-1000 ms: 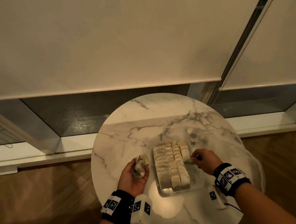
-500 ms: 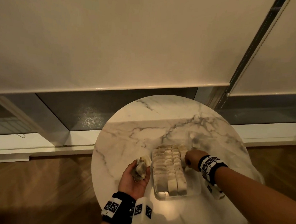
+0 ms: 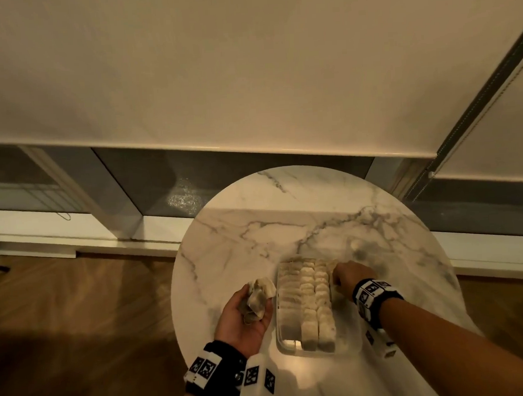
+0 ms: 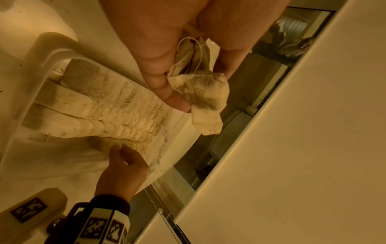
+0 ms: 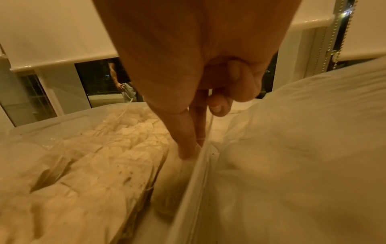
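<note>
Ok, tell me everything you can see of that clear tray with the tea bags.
The clear plastic tray is a shallow rectangle with rounded corners, lying flat on the round marble table. Three rows of tea bags fill its left part; the strip along its right wall is mostly bare. There the right hand pinches a single tea bag beside that wall.

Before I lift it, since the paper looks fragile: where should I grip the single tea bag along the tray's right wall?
I'd pinch the upper edge of the tea bag from straight above: it sits in the narrow gap between the packed rows and the tray wall, so its sides are boxed in.
</note>
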Available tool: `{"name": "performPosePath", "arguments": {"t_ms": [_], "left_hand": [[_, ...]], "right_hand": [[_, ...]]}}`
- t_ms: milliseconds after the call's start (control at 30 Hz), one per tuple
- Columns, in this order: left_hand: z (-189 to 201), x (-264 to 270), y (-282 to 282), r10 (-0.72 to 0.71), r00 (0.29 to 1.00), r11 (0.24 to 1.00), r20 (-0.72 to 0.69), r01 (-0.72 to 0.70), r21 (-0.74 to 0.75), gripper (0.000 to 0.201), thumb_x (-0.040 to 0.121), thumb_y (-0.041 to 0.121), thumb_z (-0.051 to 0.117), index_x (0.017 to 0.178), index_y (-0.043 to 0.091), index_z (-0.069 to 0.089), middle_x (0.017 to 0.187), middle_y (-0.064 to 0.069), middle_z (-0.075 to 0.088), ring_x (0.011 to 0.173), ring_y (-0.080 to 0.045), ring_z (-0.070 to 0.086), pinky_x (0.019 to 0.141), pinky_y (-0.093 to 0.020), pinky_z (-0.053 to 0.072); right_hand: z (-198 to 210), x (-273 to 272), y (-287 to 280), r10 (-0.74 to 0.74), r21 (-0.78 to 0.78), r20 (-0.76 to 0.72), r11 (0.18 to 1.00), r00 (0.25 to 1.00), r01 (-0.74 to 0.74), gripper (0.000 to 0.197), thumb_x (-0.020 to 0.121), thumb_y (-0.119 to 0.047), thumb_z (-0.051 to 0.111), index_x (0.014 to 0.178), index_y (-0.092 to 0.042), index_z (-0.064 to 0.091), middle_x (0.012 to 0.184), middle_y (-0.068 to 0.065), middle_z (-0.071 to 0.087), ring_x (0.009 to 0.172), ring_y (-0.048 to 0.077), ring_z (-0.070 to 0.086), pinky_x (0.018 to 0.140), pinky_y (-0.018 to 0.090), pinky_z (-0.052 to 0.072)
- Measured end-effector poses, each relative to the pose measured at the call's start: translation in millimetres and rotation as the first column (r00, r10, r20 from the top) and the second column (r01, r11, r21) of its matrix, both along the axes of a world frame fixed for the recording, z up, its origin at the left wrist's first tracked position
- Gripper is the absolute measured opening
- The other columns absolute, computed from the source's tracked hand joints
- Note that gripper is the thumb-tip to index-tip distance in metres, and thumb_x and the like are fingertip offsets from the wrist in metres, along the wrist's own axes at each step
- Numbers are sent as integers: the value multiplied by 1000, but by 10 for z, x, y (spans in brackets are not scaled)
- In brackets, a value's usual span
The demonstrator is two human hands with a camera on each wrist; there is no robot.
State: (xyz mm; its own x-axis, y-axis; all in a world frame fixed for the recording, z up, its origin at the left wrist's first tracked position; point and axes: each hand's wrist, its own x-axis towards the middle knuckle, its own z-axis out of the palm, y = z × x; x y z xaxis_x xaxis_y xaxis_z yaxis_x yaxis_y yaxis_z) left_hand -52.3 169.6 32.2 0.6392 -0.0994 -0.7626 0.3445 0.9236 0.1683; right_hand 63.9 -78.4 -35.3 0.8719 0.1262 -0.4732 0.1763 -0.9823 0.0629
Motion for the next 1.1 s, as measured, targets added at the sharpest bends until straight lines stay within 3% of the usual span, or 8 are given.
{"name": "performPosePath", "arguments": {"t_ms": [167, 300, 433, 533, 633, 833, 933, 1100], "left_hand": [[31, 1, -20, -28, 999, 999, 41, 29, -18, 22, 77, 16, 63, 91, 0, 64, 81, -16, 72, 62, -28, 70, 62, -32, 58], [38, 3, -58, -50, 997, 999, 65, 50, 3, 21, 75, 16, 64, 90, 1, 64, 80, -15, 71, 65, -25, 69, 62, -31, 58], [15, 15, -99, -76, 993, 997, 85, 75, 8, 25, 78, 17, 66, 97, 2, 64, 90, -14, 70, 80, -24, 64, 64, -31, 59], [26, 18, -142, -125, 984, 992, 126, 122, 31, 29, 83, 20, 64, 103, -1, 65, 97, -16, 70, 80, -23, 67, 66, -30, 57], [29, 12, -192, -162, 972, 987, 170, 156, 48, 41, 87, 22, 61, 118, -6, 63, 117, -22, 65, 95, -25, 66, 74, -30, 56], [57, 5, -217, -208, 966, 977, 156, 199, 74, 32, 84, 20, 64, 109, 1, 64, 97, -16, 68, 80, -22, 65, 64, -29, 58], [27, 7, -195, -229, 965, 972, 130, 219, 90, 36, 79, 20, 67, 109, 0, 64, 95, -17, 67, 82, -25, 63, 63, -31, 59], [1, 7, -146, -210, 973, 976, 96, 203, 81, 37, 75, 18, 69, 106, -2, 64, 92, -19, 67, 78, -27, 64, 61, -30, 59]], "right_hand": [[21, 3, -39, -60, 74, 9, 995, 998, 59, 22, 91, -27, 57, 111, -30, 65, 118, 0, 65, 106, 22, 64, 89, 34, 53], [100, -60, -34, -243, 308, 31, 925, 969, 223, 26, 85, -43, 67, 108, -32, 65, 109, -6, 66, 99, 16, 63, 85, 33, 54], [468, -392, 254, -323, 800, -103, 535, 941, 271, 22, 83, -46, 72, 97, -28, 74, 90, -11, 73, 83, 3, 66, 76, 27, 55], [816, -695, 539, -173, 894, -261, 327, 950, 306, 25, 83, -41, 75, 105, -28, 72, 93, -6, 73, 77, 5, 67, 62, 19, 51], [927, -822, 692, -150, 927, -189, 300, 971, 226, 26, 82, -42, 76, 101, -25, 72, 93, -4, 72, 77, 5, 65, 58, 13, 47], [928, -843, 646, -290, 940, -117, 276, 950, 200, 10, 84, -23, 77, 76, -21, 71, 70, 4, 67, 65, 10, 61, 58, 33, 55], [1030, -841, 571, -290, 936, -156, 261, 944, 235, 8, 86, -19, 75, 80, -15, 71, 72, 16, 66, 61, 15, 60, 53, 33, 54], [1165, -803, 409, -305, 943, -221, 177, 926, 283, 8, 84, -9, 76, 91, -7, 71, 70, 12, 68, 61, 16, 65, 51, 29, 51]]}}
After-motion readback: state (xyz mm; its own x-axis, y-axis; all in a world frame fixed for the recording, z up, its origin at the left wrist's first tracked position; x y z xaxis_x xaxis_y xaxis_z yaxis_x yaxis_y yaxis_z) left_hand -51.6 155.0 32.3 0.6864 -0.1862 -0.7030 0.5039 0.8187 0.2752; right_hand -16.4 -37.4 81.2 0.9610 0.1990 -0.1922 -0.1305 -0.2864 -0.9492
